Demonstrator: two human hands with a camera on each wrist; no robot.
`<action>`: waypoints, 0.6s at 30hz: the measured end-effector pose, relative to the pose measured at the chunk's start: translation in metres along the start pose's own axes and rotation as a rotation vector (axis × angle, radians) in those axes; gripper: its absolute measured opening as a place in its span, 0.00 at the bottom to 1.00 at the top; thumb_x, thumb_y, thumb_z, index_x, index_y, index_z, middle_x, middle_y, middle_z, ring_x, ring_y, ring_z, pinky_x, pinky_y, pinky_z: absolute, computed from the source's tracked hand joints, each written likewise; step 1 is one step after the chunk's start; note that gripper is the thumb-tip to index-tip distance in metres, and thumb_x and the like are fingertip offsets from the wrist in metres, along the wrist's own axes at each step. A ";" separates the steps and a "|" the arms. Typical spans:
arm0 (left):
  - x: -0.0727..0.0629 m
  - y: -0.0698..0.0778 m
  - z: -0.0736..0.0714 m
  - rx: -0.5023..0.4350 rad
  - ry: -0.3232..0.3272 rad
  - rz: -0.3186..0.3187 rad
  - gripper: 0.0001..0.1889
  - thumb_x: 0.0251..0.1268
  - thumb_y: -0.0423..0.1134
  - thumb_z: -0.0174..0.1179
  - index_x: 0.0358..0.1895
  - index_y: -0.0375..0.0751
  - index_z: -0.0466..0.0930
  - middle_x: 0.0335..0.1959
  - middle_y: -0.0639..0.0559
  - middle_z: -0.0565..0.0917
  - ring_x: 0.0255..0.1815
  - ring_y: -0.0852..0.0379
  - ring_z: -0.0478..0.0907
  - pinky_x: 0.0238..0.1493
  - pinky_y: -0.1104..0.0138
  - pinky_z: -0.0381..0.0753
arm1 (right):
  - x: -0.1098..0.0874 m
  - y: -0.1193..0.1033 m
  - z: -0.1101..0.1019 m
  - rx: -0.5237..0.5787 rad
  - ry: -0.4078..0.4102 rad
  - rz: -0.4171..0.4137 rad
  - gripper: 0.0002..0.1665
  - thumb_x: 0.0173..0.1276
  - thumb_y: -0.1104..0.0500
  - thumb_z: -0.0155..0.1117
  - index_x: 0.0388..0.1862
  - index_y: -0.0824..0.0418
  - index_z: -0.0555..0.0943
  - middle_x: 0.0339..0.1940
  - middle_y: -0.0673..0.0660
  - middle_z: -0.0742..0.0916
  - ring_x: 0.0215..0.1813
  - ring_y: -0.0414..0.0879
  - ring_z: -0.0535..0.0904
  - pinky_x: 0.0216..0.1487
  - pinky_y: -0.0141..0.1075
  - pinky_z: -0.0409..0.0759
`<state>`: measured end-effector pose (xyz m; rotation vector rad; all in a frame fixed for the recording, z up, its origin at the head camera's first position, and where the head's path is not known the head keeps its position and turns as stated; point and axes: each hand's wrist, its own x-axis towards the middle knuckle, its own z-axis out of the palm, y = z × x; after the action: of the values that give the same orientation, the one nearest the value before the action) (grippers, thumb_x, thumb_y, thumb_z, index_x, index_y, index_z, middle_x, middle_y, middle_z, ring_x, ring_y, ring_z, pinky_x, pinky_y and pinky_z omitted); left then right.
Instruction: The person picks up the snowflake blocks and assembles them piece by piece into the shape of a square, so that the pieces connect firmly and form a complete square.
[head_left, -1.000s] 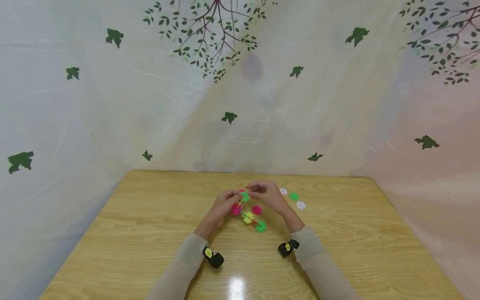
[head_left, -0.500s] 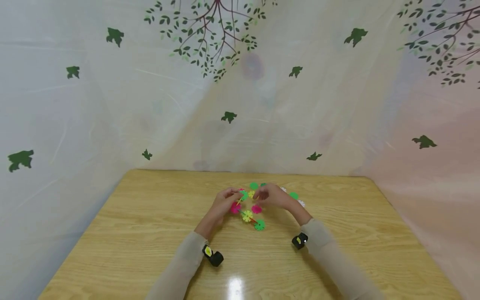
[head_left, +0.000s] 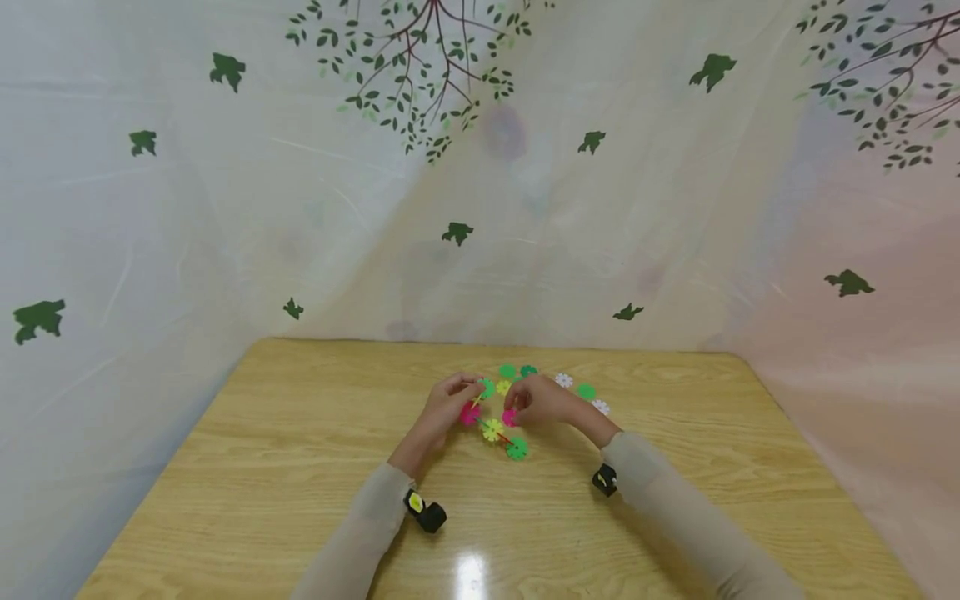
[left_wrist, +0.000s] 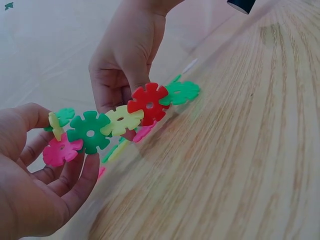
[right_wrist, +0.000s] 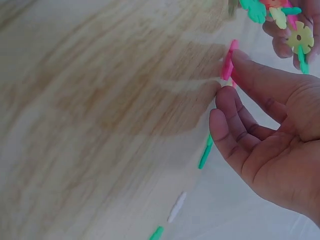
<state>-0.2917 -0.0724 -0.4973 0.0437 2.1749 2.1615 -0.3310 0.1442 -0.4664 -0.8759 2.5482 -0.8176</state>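
My left hand (head_left: 450,402) holds a chain of interlocked plastic snowflake discs, gripping it near one end. In the left wrist view the chain has a pink disc (left_wrist: 62,150) at the fingers, then a green disc (left_wrist: 90,133), a yellow disc (left_wrist: 121,120), a red disc (left_wrist: 149,102) and an outer green disc (left_wrist: 182,93). A yellow disc seen edge-on (left_wrist: 56,126) and another green disc (left_wrist: 66,116) branch off by the index finger. My right hand (head_left: 543,400) pinches a loose pink disc (right_wrist: 229,62) low at the table, thumb against it; the index fingertip is mostly hidden.
Behind the hands on the wooden table (head_left: 300,467) lie loose discs: light green (head_left: 507,371), dark green (head_left: 528,371) and yellow (head_left: 503,387). To the right lie white (head_left: 563,380), green (head_left: 586,391) and another white disc (head_left: 600,407). A printed cloth (head_left: 375,250) hangs behind the table.
My right hand has left the chain, moved right, then come down to the loose pink disc, uncovering discs behind it. My left hand stays nearly still with the chain.
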 end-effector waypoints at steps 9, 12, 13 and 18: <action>0.000 0.000 0.001 -0.061 -0.006 0.008 0.13 0.71 0.39 0.64 0.50 0.32 0.83 0.42 0.54 0.84 0.43 0.62 0.79 0.41 0.75 0.81 | 0.001 -0.004 -0.003 0.033 -0.009 -0.039 0.09 0.59 0.70 0.75 0.36 0.64 0.83 0.33 0.56 0.86 0.36 0.41 0.79 0.39 0.31 0.79; -0.001 -0.001 0.001 -0.064 -0.008 0.006 0.12 0.71 0.39 0.64 0.49 0.33 0.83 0.41 0.54 0.84 0.43 0.60 0.81 0.39 0.74 0.81 | 0.002 -0.004 -0.004 0.047 -0.009 -0.047 0.09 0.59 0.72 0.74 0.36 0.65 0.83 0.34 0.58 0.87 0.38 0.42 0.81 0.41 0.33 0.82; -0.001 0.000 0.001 -0.062 -0.008 0.006 0.13 0.71 0.39 0.64 0.49 0.33 0.83 0.41 0.54 0.84 0.43 0.59 0.81 0.40 0.74 0.81 | 0.002 -0.003 -0.004 0.049 -0.003 -0.046 0.09 0.59 0.72 0.73 0.36 0.65 0.83 0.34 0.58 0.87 0.38 0.42 0.81 0.42 0.33 0.82; -0.001 -0.001 0.002 -0.083 -0.015 -0.002 0.12 0.72 0.39 0.63 0.49 0.33 0.83 0.40 0.54 0.84 0.39 0.56 0.84 0.37 0.74 0.81 | 0.005 0.001 -0.005 0.079 0.070 -0.053 0.09 0.61 0.73 0.68 0.40 0.64 0.85 0.36 0.58 0.88 0.39 0.41 0.81 0.43 0.34 0.81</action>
<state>-0.2907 -0.0708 -0.4985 0.0525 2.0747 2.2402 -0.3375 0.1435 -0.4638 -0.9084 2.5425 -0.9747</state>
